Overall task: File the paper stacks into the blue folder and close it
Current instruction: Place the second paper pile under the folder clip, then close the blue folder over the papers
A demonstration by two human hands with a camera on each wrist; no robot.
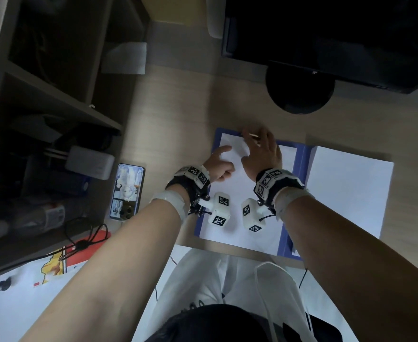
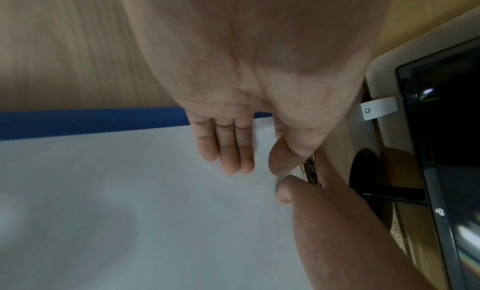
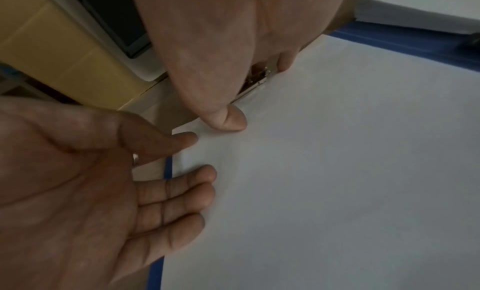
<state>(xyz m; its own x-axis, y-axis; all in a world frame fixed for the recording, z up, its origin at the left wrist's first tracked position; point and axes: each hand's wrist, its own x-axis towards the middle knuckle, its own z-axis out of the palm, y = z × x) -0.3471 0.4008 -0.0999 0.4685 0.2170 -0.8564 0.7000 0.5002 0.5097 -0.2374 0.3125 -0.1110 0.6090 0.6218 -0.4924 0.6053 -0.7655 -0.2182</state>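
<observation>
The blue folder lies open on the wooden desk. One white paper stack fills its left half. My left hand rests open on that stack's top left corner, fingers straight on the sheet. My right hand is at the top edge, with its fingers curled over the metal clip and its thumb pressing the paper. A second white stack lies on the folder's right half and overhangs onto the desk.
A dark monitor on a round black base stands just beyond the folder. A phone lies left of it, beside a dark shelf unit holding a white adapter. The desk's front edge is close to my body.
</observation>
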